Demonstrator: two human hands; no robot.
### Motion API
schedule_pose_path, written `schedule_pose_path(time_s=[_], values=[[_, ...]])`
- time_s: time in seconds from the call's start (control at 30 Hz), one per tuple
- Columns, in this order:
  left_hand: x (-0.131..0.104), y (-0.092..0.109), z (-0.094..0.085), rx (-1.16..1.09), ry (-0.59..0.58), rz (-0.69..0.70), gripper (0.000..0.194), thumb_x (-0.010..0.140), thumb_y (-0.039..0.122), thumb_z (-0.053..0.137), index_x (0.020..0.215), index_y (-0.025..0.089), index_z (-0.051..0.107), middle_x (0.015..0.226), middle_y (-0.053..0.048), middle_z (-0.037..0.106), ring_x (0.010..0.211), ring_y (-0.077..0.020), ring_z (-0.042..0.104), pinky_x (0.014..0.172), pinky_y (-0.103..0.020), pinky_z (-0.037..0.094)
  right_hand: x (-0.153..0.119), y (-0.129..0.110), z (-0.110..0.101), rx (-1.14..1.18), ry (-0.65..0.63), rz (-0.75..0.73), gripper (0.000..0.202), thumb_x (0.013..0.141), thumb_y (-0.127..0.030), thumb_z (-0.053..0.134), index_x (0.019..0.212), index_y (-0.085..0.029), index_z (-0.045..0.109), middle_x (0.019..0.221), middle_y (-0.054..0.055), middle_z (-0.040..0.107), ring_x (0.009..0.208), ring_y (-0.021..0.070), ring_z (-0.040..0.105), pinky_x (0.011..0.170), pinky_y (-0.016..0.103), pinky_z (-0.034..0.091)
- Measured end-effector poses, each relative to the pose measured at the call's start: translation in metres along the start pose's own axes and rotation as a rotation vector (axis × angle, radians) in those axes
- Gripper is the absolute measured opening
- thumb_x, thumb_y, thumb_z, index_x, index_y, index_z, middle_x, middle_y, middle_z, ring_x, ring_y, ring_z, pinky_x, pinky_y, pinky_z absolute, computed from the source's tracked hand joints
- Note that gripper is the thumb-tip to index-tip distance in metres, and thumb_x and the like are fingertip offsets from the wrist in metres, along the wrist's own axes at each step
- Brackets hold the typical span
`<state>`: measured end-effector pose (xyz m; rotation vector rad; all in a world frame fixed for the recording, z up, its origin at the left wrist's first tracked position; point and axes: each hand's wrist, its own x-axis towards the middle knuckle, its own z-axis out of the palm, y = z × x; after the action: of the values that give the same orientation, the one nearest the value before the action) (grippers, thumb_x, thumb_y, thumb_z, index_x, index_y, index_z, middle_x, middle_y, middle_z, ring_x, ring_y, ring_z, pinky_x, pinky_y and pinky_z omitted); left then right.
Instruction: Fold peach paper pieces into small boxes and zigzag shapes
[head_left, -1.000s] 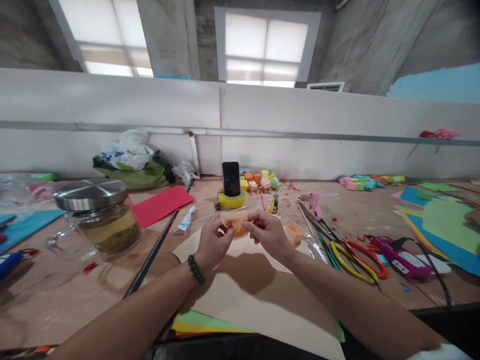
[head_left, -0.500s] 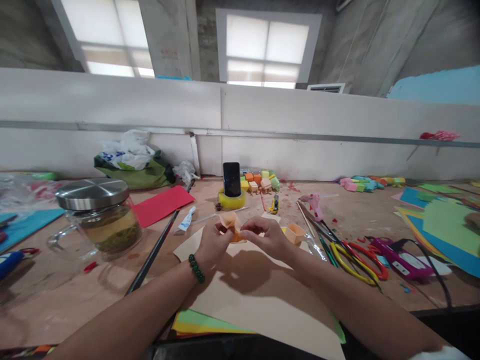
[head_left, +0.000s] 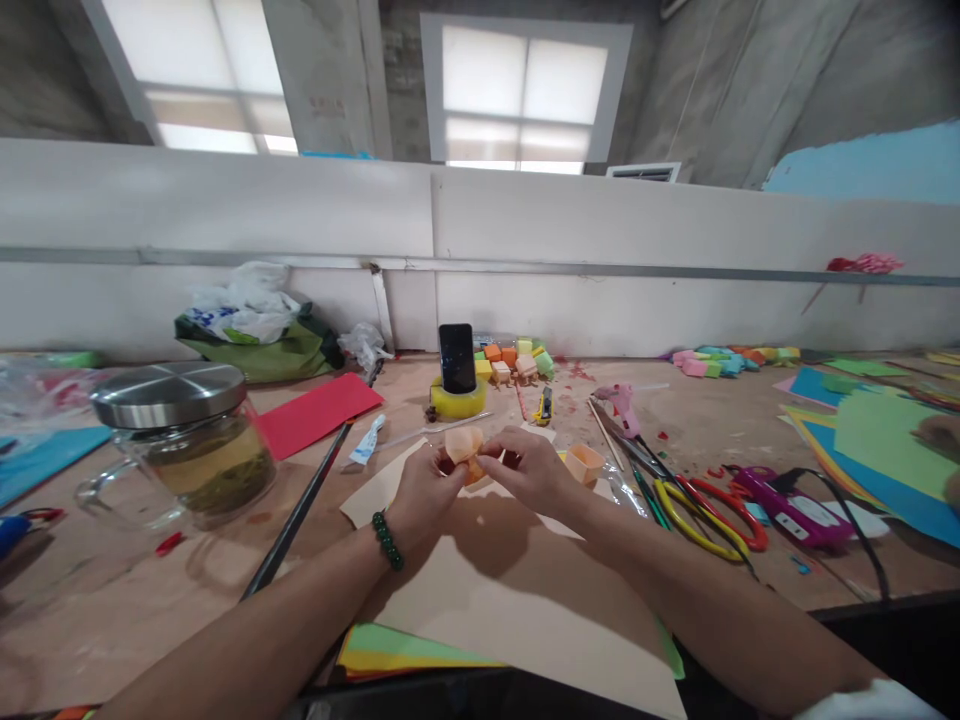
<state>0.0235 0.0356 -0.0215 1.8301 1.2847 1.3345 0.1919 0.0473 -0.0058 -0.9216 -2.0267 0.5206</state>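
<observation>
A small peach-orange folded paper piece is pinched between my two hands above the sheets. My left hand, with a green bead bracelet at the wrist, grips its left side. The fingertips of my right hand press on its right lower edge; the fingers partly hide the piece. Beneath both hands lies a large beige paper sheet, on top of green and yellow sheets. Just beyond my right hand stands an open orange paper box.
A glass tea mug and red paper stand left. A phone leans in a yellow tape roll. Scissors, a pink glue gun and a purple device lie right. Another person's hand shows at the right edge.
The orange paper piece has been tilted, so its upper part now shows a rounder, flatter face. Both hands keep hold of it. The whole view has shifted slightly.
</observation>
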Motion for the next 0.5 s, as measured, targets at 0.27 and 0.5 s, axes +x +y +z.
schedule_pose_path(time_s=[0.27,0.5], values=[[0.000,-0.003,-0.001,-0.011,-0.019,-0.017,0.013,0.064,0.018,0.054,0.067,0.014,0.067,0.066,-0.002,0.067,0.060,-0.0144,0.056,0.058,-0.024,0.044,-0.003,-0.005,0.000,0.042,-0.052,-0.051,0.011,0.069,-0.008,0.059,0.069,-0.017,0.065,0.086,0.002,0.063,0.065,0.0096,0.057,0.060,0.022,0.048],[0.003,-0.008,-0.001,-0.145,0.106,0.006,0.018,0.069,0.023,0.056,0.076,0.014,0.070,0.071,-0.003,0.069,0.065,-0.0171,0.060,0.061,-0.026,0.049,0.001,-0.003,-0.010,0.198,-0.074,-0.043,0.009,0.077,-0.020,0.058,0.085,-0.018,0.059,0.090,0.004,0.065,0.066,0.0107,0.058,0.063,0.025,0.050]])
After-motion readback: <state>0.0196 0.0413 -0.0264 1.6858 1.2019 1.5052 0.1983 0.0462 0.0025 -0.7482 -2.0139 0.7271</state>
